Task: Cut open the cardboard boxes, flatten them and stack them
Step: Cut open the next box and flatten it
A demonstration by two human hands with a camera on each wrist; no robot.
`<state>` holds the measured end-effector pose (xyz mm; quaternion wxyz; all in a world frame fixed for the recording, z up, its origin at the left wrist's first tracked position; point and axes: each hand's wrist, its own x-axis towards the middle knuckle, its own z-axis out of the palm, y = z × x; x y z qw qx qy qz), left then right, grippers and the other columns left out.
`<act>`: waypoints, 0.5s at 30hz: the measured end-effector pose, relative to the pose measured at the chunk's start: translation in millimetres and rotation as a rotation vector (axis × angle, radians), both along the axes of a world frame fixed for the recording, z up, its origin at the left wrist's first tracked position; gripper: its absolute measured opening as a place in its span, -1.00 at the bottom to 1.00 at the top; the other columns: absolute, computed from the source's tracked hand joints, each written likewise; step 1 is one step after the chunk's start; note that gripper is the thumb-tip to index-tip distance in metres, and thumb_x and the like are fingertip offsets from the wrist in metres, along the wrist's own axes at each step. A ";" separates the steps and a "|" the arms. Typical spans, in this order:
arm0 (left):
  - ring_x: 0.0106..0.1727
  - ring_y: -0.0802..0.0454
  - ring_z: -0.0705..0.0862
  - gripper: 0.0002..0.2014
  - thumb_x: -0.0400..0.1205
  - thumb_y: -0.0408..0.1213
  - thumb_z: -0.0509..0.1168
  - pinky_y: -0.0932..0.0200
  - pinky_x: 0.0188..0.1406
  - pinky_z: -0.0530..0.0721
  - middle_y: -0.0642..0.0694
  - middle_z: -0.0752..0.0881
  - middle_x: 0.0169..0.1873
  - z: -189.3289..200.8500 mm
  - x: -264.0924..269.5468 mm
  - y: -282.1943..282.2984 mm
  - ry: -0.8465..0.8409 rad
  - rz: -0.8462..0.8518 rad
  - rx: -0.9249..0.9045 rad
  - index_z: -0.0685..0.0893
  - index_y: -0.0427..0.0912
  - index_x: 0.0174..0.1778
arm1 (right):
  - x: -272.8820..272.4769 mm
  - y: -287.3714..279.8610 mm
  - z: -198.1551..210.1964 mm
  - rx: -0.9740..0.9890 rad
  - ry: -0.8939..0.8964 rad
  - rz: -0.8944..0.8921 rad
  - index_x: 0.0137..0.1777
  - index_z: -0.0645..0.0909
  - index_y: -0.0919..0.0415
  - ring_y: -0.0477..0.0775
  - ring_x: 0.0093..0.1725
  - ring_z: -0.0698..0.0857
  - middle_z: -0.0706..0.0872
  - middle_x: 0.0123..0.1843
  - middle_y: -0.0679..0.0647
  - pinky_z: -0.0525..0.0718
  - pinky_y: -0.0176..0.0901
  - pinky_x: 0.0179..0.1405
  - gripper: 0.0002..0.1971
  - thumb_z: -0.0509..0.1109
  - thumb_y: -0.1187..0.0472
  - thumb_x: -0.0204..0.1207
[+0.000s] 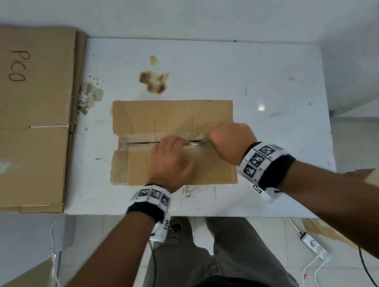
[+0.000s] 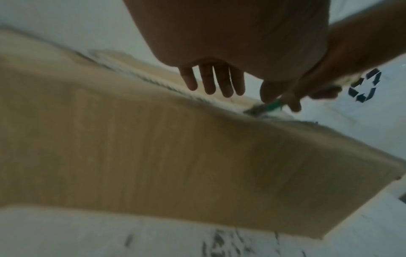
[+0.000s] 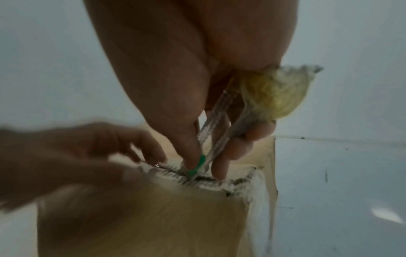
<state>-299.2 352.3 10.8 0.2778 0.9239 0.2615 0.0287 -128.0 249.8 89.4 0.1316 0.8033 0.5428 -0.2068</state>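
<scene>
A small brown cardboard box (image 1: 169,114) lies on the white table (image 1: 279,76), with a taped seam running across its top. My left hand (image 1: 169,161) rests on the near flap, its straight fingers (image 2: 211,81) reaching the seam. My right hand (image 1: 229,139) grips a clear-handled cutter (image 3: 216,139) with a green tip (image 2: 274,104). The blade sits in the seam near the box's right end. A yellowish wad (image 3: 274,93) sticks out of the right fist behind the handle. The box (image 3: 153,217) has frayed tape around the cut.
Flattened cardboard (image 1: 14,115) marked "PICO" lies at the table's left end and overhangs it. Brown stains (image 1: 154,79) mark the table behind the box. On the floor at the right lie a power strip (image 1: 318,248) and cardboard pieces (image 1: 375,177).
</scene>
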 end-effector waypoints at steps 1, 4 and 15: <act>0.46 -0.12 0.49 -0.42 0.55 0.20 0.21 -0.21 0.54 0.39 -0.07 0.59 0.40 -6.1 7.6 -10.3 0.044 0.014 0.001 0.59 -0.02 0.43 | 11.0 -7.2 2.4 0.012 -0.007 0.001 0.22 0.66 0.12 0.26 0.07 0.75 0.74 0.10 0.13 0.52 -0.05 -0.14 -0.74 0.15 0.27 0.71; 0.56 -0.11 0.42 -0.36 0.60 0.29 0.24 -0.18 0.56 0.33 0.00 0.51 0.54 -23.7 11.7 -17.5 0.128 0.058 0.039 0.45 0.13 0.59 | 55.6 -43.6 8.3 -0.009 0.013 -0.061 0.17 0.69 0.05 0.19 -0.14 0.71 0.73 -0.01 0.08 0.49 -0.11 -0.26 -0.80 0.24 0.17 0.70; 0.21 -0.16 0.54 -0.29 0.57 0.48 0.10 -0.25 0.41 0.40 -0.11 0.61 0.19 -22.6 17.8 -27.6 0.136 0.106 0.326 0.56 -0.10 0.29 | 94.8 -88.7 -0.4 0.075 0.140 -0.080 -0.02 0.71 -0.03 0.17 -0.26 0.69 0.71 -0.17 0.04 0.49 -0.14 -0.37 -0.84 0.29 0.10 0.69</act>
